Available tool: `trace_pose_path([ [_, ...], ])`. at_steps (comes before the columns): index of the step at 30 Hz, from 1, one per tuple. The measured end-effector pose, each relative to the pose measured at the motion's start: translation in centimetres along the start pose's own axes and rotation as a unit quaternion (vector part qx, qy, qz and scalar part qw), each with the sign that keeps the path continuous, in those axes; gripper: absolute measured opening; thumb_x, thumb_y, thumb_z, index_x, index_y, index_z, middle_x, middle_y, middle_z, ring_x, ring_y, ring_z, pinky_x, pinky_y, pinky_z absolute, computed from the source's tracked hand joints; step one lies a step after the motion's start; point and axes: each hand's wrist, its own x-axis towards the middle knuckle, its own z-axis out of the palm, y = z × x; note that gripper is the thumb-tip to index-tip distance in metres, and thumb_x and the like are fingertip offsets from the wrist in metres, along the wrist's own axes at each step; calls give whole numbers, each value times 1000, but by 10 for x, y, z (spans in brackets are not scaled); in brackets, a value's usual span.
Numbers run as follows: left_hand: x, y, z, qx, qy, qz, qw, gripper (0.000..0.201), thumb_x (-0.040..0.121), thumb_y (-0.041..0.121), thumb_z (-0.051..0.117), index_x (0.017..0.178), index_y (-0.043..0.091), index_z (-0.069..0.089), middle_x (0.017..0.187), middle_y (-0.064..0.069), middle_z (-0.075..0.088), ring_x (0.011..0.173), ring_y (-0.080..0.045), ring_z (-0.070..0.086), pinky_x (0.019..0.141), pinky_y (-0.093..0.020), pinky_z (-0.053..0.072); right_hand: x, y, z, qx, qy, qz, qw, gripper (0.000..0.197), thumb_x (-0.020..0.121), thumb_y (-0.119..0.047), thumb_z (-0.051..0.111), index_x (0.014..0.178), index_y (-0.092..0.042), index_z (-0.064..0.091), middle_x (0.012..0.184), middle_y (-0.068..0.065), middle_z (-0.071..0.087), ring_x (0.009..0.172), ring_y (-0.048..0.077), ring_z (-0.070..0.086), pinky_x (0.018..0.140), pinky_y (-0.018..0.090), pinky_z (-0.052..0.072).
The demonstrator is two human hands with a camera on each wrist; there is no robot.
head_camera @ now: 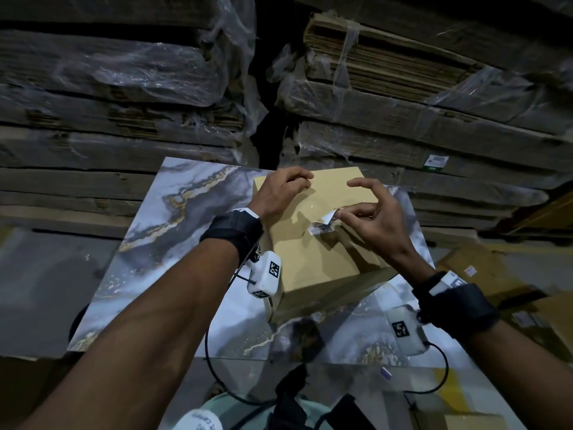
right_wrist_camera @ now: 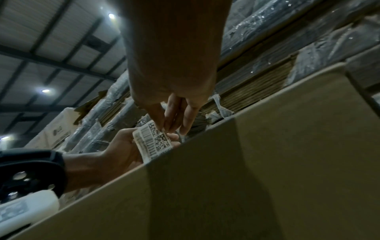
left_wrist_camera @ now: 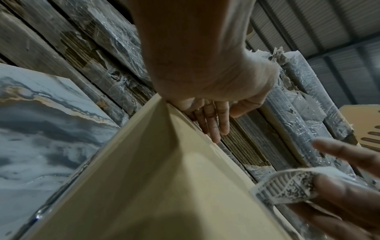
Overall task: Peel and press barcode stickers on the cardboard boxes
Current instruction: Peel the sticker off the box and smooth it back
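Note:
A tan cardboard box (head_camera: pixel 313 259) stands on a marble-patterned tabletop (head_camera: pixel 173 243). My left hand (head_camera: pixel 288 187) rests on the box's far left top, its fingers (left_wrist_camera: pixel 213 126) fairly straight against the cardboard (left_wrist_camera: pixel 156 178) and holding nothing. My right hand (head_camera: pixel 341 215) hovers over the right side of the top and pinches a white barcode sticker (head_camera: pixel 323 227) between thumb and fingertips. The sticker (right_wrist_camera: pixel 153 141) is curled, its printed face visible, and its lower end hangs close over the box top (right_wrist_camera: pixel 267 162). Whether it touches the cardboard I cannot tell. The sticker (left_wrist_camera: pixel 287 186) also shows bent in the left wrist view.
Tall stacks of flattened cardboard in plastic wrap (head_camera: pixel 403 97) stand right behind the table. More brown boxes (head_camera: pixel 496 274) lie low at the right. A small paper scrap (head_camera: pixel 386 373) lies near the table's front edge. Wrist-camera cables (head_camera: pixel 217 367) hang below both arms.

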Motion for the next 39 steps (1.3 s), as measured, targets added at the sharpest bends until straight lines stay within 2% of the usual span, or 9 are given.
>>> trace_pose_path([
  [4,1,0,-1,5,0,-1,1000,54,73,44,50,113,16,73,106,1,74,107,-14,64,96,-29,47,6,13,1,44,13,45,998,58,85,-1,78,134,-17,51,86,8,79,90,19,77,86,51,62],
  [8,1,0,-1,5,-2,1,1000,65,67,54,48,113,16,74,106,2,75,107,-13,64,95,-27,46,10,23,1,88,16,80,993,59,87,-3,78,136,-17,46,90,12,77,94,21,76,92,47,60],
  [11,1,0,-2,8,-2,4,1000,67,66,55,47,114,16,73,107,2,74,108,-12,64,96,-26,46,13,24,3,111,14,95,989,62,88,-4,77,139,-15,43,95,16,76,97,29,75,91,45,61],
  [14,1,1,-1,-1,-4,6,1000,69,64,56,47,113,15,73,107,2,74,109,-11,63,93,-19,44,17,24,5,112,8,93,989,64,89,-4,76,142,-15,42,94,18,76,96,34,74,92,53,59],
  [17,1,0,0,-2,-3,5,1000,69,64,56,47,112,16,73,107,3,74,108,-9,63,88,-12,43,18,26,2,81,4,65,995,67,87,-13,80,142,-26,43,95,16,76,97,28,74,93,61,56],
  [21,2,-2,1,-3,2,-3,1000,64,62,55,47,110,21,73,105,4,75,108,-11,64,93,-22,45,15,28,1,66,14,47,997,76,87,-13,81,150,-30,41,96,9,77,101,20,73,96,59,55],
  [27,1,-1,0,2,-2,3,1000,66,63,55,46,112,20,73,107,3,74,109,-11,63,94,-23,45,11,34,4,100,34,45,993,81,87,-15,80,153,-37,39,89,9,77,99,23,73,100,60,53],
  [36,1,-2,0,-3,0,10,1000,65,64,54,46,112,19,73,103,4,75,104,-9,65,83,-13,43,9,34,5,139,34,45,989,82,91,-5,74,159,-25,33,83,6,74,92,23,69,98,60,53],
  [39,2,-3,0,1,1,13,1000,64,65,53,46,111,18,73,102,4,75,104,-9,65,86,-17,45,10,36,5,153,38,49,986,82,91,-4,74,159,-24,33,83,8,74,90,23,67,98,61,52],
])
